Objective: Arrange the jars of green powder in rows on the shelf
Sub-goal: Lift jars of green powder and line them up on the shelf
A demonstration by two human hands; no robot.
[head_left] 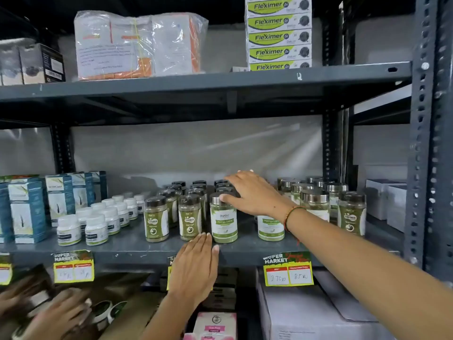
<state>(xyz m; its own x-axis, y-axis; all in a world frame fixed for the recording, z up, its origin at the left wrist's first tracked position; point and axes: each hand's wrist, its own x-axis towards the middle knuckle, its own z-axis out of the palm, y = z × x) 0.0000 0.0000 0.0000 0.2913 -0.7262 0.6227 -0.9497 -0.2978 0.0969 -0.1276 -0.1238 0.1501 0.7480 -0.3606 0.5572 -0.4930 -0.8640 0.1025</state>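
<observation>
From the head camera, the grey metal shelf (137,250) carries the jars of green powder (188,212) in three files running back from the front edge, dark-lidded jars mostly, their rear ranks fading into shadow so the count is unclear. At the head of the right file stands a silver-lidded jar (223,218) with a pale green label. The right hand (255,195) lies flat across that file, fingers extended and close together, the thumb tip touching the silver lid; whatever jars sit beneath the palm are covered. The left hand (193,263) is held open against the shelf lip, fingers together, tips just at the base of the silver-lidded jar. The right forearm cuts across a second pale-labelled jar (270,229), hiding its lid. More silver-lidded jars (316,200) cluster further right. Small white bottles (95,224) and blue boxes (27,212) stand left. At the lower left, another person's hands (49,312) are blurred; what they hold is unreadable.
</observation>
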